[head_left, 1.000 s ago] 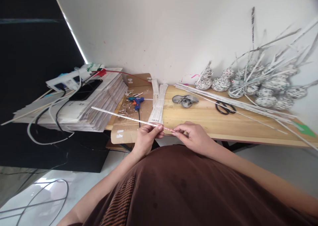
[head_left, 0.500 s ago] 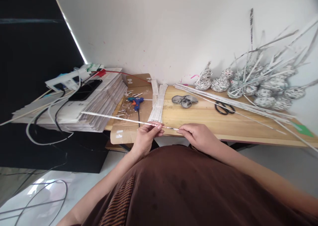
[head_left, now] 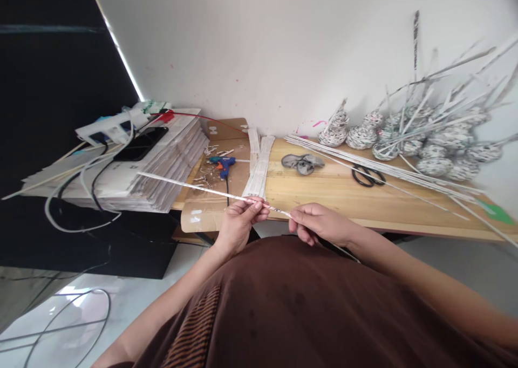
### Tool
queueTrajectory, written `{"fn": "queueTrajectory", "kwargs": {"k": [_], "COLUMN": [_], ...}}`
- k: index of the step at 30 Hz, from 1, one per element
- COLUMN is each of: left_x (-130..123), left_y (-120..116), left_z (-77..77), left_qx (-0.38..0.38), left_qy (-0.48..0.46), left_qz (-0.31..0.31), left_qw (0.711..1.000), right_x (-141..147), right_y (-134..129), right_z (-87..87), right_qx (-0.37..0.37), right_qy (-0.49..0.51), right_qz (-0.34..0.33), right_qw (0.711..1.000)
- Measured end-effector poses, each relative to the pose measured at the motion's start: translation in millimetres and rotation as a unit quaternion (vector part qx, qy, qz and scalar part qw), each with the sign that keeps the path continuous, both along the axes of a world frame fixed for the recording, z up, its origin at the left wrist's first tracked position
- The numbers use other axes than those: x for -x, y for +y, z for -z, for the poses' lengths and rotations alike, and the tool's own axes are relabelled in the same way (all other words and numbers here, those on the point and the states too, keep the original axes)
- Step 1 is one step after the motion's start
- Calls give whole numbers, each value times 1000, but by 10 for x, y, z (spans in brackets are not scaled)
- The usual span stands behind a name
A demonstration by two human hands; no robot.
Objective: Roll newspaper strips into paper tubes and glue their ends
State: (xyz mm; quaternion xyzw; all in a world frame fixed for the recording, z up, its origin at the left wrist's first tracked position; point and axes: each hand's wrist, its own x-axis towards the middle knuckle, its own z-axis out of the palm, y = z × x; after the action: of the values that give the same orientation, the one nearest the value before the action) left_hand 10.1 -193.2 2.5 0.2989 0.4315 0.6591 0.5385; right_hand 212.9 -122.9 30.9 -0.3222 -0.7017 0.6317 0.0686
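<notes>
A thin rolled paper stick (head_left: 194, 186) runs across both hands in front of my body, its far end reaching left over the paper stack. My left hand (head_left: 239, 219) is closed on it, thumb and fingers pinching around its printed stretch. Further right, my right hand (head_left: 321, 222) pinches the same stick, and a thin length shows again below that palm. Beyond the hands lie flat printed paper strips (head_left: 259, 168), a blue glue gun (head_left: 224, 164) on cardboard, and a grey crumpled cloth-like thing (head_left: 302, 163).
Black-handled scissors (head_left: 367, 175) and a bundle of paper sticks (head_left: 376, 165) lie on the wooden table (head_left: 324, 195). Several woven paper gourd shapes (head_left: 445, 136) crowd the back right. On the left, a tall paper stack (head_left: 178, 157) carries a phone (head_left: 141, 144) and cables.
My right hand has turned, so its lower fingers now show, and a thin length of stick appears below it. The stick's left end has risen slightly. My left hand keeps its pinch.
</notes>
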Motion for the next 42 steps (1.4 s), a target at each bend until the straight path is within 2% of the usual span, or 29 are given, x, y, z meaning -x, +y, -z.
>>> {"fn": "queueTrajectory", "kwargs": {"k": [1, 2, 6, 8, 10, 12, 14, 16, 17, 22, 24, 34, 39, 42], "left_x": [2, 2, -19, -38, -53, -59, -57, -51, -49, -46, -46, -38, -33, -26], "left_y": [-3, -6, 2, 16, 28, 30, 20, 7, 2, -5, -5, 7, 18, 19], "left_z": [1, 3, 21, 36, 46, 50, 50, 51, 52, 59, 62, 70, 69, 57], "left_qx": [-2, -2, 12, 22, 23, 19, 16, 18, 19, 14, 10, 14, 14, 9], "left_qy": [-1, -3, 11, 41, 66, 77, 86, 94, 96, 109, 110, 116, 113, 107], "left_qz": [1, 1, 28, 69, 97, 102, 98, 93, 94, 106, 103, 68, 59, 52], "left_qw": [1000, 1000, 999, 997, 993, 992, 991, 991, 991, 988, 989, 991, 992, 993], "right_x": [0, 1, 25, 46, 60, 61, 49, 37, 37, 92, 116, 138, 115, 91], "right_y": [0, -2, -29, -41, -43, -31, -10, 10, 18, 19, 14, 4, 8, 9], "right_z": [1, 3, 16, 31, 46, 59, 66, 66, 63, 53, 63, 100, 101, 80], "right_qx": [3, -32, -255, -307, -323, -261, -118, 10, 34, -50, -60, -37, -51, -19], "right_qy": [-3, -7, -30, -26, -15, -6, 3, 8, 9, 23, 28, 36, 33, 38], "right_qz": [-7, -2, 33, 15, 1, -7, -28, -55, -58, 14, 25, 61, 54, 35], "right_qw": [1000, 999, 966, 951, 946, 965, 993, 998, 998, 998, 998, 997, 997, 998]}}
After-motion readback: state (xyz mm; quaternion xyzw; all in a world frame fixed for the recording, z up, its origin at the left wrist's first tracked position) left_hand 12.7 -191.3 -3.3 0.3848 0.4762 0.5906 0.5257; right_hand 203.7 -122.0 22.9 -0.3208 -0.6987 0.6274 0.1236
